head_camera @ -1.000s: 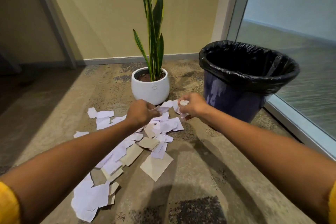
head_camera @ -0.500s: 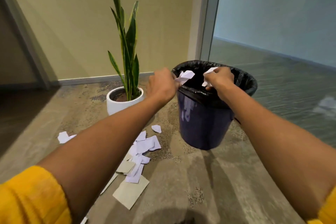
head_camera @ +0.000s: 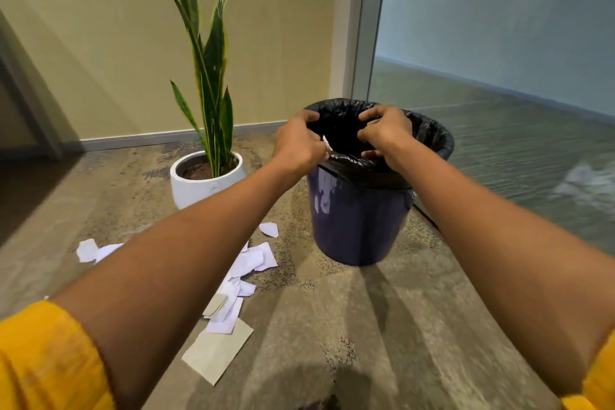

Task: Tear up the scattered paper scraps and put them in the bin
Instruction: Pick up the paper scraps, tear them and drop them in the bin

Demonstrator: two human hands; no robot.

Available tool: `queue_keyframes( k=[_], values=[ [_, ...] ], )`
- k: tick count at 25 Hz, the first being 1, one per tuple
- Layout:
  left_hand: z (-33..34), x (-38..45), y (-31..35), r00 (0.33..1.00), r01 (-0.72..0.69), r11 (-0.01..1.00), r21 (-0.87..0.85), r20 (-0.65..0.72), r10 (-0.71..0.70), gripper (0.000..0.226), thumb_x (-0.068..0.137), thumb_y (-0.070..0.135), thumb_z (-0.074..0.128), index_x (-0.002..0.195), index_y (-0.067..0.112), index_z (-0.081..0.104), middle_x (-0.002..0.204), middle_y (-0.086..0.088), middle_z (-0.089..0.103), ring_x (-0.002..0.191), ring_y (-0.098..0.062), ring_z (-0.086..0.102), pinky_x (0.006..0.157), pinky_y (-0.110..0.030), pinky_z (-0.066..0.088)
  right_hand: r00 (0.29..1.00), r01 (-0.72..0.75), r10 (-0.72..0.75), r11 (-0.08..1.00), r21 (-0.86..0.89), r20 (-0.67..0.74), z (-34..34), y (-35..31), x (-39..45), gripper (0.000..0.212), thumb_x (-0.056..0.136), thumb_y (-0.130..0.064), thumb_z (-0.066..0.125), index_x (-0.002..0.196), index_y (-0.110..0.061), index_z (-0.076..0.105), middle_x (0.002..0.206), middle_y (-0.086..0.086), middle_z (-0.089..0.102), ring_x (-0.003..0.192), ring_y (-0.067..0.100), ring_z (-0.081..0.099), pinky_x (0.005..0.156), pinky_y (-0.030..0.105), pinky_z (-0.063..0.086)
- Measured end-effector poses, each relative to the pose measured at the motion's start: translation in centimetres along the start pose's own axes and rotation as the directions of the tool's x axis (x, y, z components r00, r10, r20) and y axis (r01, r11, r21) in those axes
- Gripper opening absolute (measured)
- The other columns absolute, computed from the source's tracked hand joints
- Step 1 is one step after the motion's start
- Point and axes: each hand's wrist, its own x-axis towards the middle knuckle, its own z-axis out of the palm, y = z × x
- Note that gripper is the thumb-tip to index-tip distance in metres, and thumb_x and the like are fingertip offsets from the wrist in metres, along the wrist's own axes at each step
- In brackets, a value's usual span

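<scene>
Over the dark-blue plastic bin point(head_camera: 357, 223), black liner: left hand point(head_camera: 298, 146) fingers curled, white torn scrap point(head_camera: 326, 143) pinched directly above the opening; right hand point(head_camera: 386, 133) curled, contents not discernible. More white scraps point(head_camera: 253, 261) left on floor, lower left.

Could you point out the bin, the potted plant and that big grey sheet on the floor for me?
bin point(head_camera: 356, 226): head view, on its dark blue outer wall.
potted plant point(head_camera: 213, 56): head view, on a tall green leaf.
grey sheet point(head_camera: 216, 351): head view, on the sheet's middle.
</scene>
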Motion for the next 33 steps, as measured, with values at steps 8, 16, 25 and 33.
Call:
queue_keyframes(
  k=[8, 16, 25, 33],
  values=[
    [-3.5, -0.9, -2.0, 0.999, -0.014, 1.0, -0.011, 0.044, 0.014, 0.041, 0.085, -0.009, 0.054, 0.122, 0.009, 0.056, 0.077, 0.001, 0.054, 0.087, -0.027, 0.064, 0.083, -0.047, 0.057, 0.957, 0.264, -0.272, 0.961, 0.079, 0.105, 3.4, -1.7, -3.1, 0.019, 0.083, -0.003, 0.062, 0.092, -0.016, 0.072, 0.087, 0.002, 0.069, 0.084, 0.014, 0.064, 0.059, 0.022, 0.049],
    [-10.4, -2.6, -8.0, 0.992, 0.047, 0.978, 0.205, 0.103, -0.069, 0.023, 0.085, -0.002, 0.061, 0.107, 0.004, 0.067, 0.092, -0.012, 0.066, 0.081, -0.02, 0.063, 0.068, -0.032, 0.057, 0.839, 0.324, -0.314, 0.944, 0.056, 0.444, 10.7, -1.1, -8.4, 0.014, 0.083, -0.004, 0.067, 0.097, -0.007, 0.069, 0.08, 0.001, 0.064, 0.076, 0.014, 0.06, 0.058, 0.023, 0.051],
    [-17.2, -6.8, -22.1, 0.868, 0.075, 0.694, 0.716, 0.295, -0.399, 0.04, 0.077, 0.015, 0.075, 0.116, 0.012, 0.066, 0.116, -0.017, 0.064, 0.096, -0.026, 0.06, 0.069, -0.025, 0.044, 0.498, 0.536, 0.073, 0.757, -0.373, 0.864, 20.9, 7.3, -12.5, 0.063, 0.076, -0.031, 0.079, 0.131, -0.014, 0.053, 0.131, 0.008, 0.052, 0.116, 0.025, 0.052, 0.088, 0.032, 0.046],
    [-11.7, -7.4, -27.6, 0.778, -0.024, 0.709, 0.705, 0.459, -0.43, 0.085, 0.072, 0.032, 0.079, 0.144, 0.024, 0.033, 0.142, -0.013, 0.04, 0.126, -0.03, 0.043, 0.102, -0.035, 0.04, 0.618, 0.527, 0.257, 0.565, -0.634, 0.743, 23.9, 13.8, -12.1, 0.1, 0.062, -0.05, 0.084, 0.145, -0.034, 0.03, 0.152, 0.011, 0.022, 0.14, 0.037, 0.021, 0.11, 0.056, 0.031]
  ],
)
